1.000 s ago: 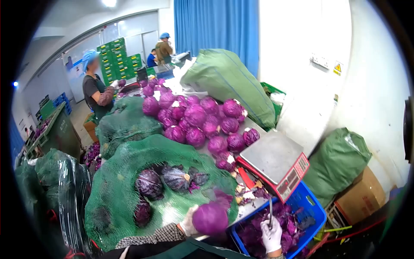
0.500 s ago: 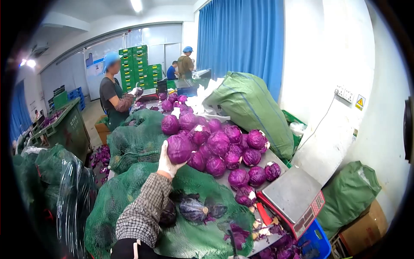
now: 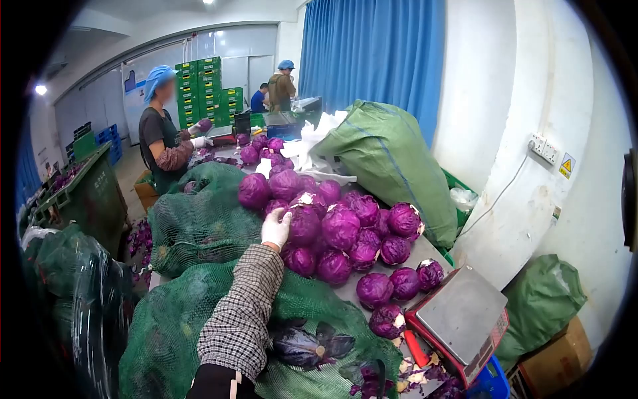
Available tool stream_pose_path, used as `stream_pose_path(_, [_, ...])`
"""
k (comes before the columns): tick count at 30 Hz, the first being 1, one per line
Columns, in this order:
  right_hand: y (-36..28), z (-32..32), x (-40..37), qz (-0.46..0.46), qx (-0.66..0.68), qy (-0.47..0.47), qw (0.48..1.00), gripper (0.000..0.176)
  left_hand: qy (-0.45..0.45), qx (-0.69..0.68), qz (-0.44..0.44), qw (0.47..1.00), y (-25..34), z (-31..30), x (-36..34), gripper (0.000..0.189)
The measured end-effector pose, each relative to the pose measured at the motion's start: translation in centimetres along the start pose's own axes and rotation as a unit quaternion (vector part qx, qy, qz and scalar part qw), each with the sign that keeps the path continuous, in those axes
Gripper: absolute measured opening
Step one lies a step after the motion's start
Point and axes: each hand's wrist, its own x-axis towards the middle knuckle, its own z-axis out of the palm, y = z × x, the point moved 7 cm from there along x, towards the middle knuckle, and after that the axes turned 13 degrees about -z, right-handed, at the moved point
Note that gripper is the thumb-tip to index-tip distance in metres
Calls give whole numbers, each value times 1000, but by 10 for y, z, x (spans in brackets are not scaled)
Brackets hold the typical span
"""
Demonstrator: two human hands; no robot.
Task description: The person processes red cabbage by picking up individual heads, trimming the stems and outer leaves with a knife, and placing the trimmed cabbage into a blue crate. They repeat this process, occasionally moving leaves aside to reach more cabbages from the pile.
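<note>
My left hand (image 3: 276,227), in a white glove and a checked sleeve, reaches forward to the heap with its fingers against the left side of a red cabbage (image 3: 304,226). That cabbage rests among the other trimmed red cabbages (image 3: 341,227). Beneath my forearm lies a green mesh sack (image 3: 179,319). On it sits a darker cabbage (image 3: 297,347) with loose outer leaves. A thin dark blade-like thing (image 3: 381,379) shows at the bottom edge; what holds it is hidden. My right hand is out of view.
A red scale (image 3: 462,319) with a metal plate stands at the right, beside a red-handled tool (image 3: 417,349) and trimmings. Behind the heap leans a big green sack (image 3: 392,159). A co-worker (image 3: 159,133) in a blue cap stands at the far left side.
My left hand has moved forward with the red cabbage, from above the mesh sack onto the heap. The view has shifted slightly. The co-worker's hands have moved, one now raising a cabbage.
</note>
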Motion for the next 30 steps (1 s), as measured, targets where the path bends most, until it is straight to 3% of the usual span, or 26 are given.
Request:
stream_pose_path(1, [-7,1,0,-10,-7,1,1000,9,-33,-7,-2,999,8,0,-9,50])
stream_pose_path(2, [-15,1,-1,-20,-14,2,1000,8,-7,31,21,999,12,-3,-15,41])
stream_pose_path(5, [-38,3,0,-37,-44,-3,998,13,-74,-104,-4,992,7,-7,-5,41])
stream_pose_path(7, [-67,8,2,-107,-99,-6,989,22,-43,-106,10,993,42,-40,-19,42])
stream_pose_path(9, [-59,3,1,-269,-206,42,940,23,-40,-89,53,994,62,-68,-33,44])
stream_pose_path(11, [40,-20,14,-113,-4,-8,994,23,-102,-110,20,989,87,-95,-79,45])
stream_pose_path(12, [36,-19,15,-197,-122,-28,972,20,-123,-87,42,988,96,-106,-106,44])
stream_pose_path(14, [-1,-8,14,-199,-133,-30,971,15,-196,-9,48,979,93,-108,-161,49])
stream_pose_path(15, [-10,-5,9,-116,-27,-8,993,14,-249,52,54,966,87,-103,-193,52])
stream_pose_path(17, [0,-4,12,-126,-15,-40,991,18,-381,175,84,904,50,-76,-253,55])
stream_pose_path(19, [8,-6,15,-161,-28,-40,986,18,-374,334,215,838,37,-60,-304,86])
stream_pose_path(21, [-11,-2,8,-119,-5,-32,992,20,-294,469,214,805,-5,-47,-324,111])
stream_pose_path(23, [-31,-5,-8,-100,-21,-41,994,13,-251,434,192,844,-12,-42,-324,112])
stream_pose_path(25, [-39,-13,-28,-166,-87,-46,981,15,-254,458,159,837,-10,-36,-326,109])
stream_pose_path(27, [-25,-21,-48,-124,12,-8,992,18,-223,474,120,843,0,-37,-336,107])
stream_pose_path(30, [-21,-27,-67,-94,51,16,994,23,-175,445,107,872,-1,-39,-341,105])
